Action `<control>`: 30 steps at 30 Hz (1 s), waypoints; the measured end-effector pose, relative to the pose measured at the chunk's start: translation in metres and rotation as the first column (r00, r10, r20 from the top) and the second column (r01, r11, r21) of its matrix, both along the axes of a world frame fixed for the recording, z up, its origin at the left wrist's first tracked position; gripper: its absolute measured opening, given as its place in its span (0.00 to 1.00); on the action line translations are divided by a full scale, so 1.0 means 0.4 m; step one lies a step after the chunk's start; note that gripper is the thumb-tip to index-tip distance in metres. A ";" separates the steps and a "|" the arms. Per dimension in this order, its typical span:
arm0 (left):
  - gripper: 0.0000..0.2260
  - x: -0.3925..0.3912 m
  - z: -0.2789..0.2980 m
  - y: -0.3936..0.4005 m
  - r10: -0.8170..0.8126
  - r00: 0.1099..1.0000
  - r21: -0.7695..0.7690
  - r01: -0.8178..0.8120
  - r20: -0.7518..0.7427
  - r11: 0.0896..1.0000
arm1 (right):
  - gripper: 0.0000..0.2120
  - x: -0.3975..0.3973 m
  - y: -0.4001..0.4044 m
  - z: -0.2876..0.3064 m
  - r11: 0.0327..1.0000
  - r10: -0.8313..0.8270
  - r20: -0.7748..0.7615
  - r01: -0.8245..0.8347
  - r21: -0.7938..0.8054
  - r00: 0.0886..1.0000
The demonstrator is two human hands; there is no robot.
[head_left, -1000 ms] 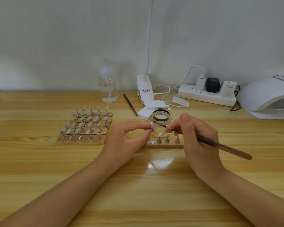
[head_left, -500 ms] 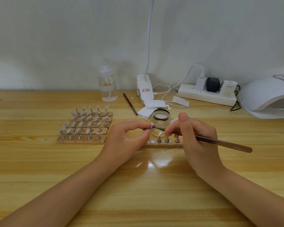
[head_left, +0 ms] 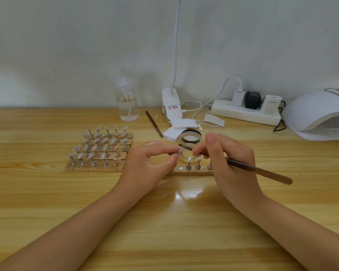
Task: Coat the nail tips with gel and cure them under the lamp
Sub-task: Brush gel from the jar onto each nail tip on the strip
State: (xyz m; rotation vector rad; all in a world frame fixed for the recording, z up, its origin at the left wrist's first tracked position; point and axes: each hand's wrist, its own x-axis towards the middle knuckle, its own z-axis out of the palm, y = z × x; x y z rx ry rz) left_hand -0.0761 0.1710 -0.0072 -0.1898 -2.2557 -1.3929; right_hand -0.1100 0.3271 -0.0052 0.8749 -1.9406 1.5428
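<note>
honestly keep strokes light: left hand pinches the nail tip, right hand grips the brush, jar just behind.

We count two brushes, one held and one lying beyond the grip, one jar, one bottle, five wooden strips left of the grip.

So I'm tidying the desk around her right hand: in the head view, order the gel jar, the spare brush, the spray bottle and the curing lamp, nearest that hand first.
1. Gel jar: just behind the right hand.
2. Spare brush: farther back, to the left.
3. Curing lamp and spray bottle: lamp far right, bottle back left; too close to call.
</note>
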 end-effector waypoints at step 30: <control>0.13 0.004 0.007 0.010 0.050 0.997 -0.012 -0.051 -0.054 0.999 | 0.19 0.001 0.005 0.005 1.000 0.016 -0.022 -0.016 -0.004 1.000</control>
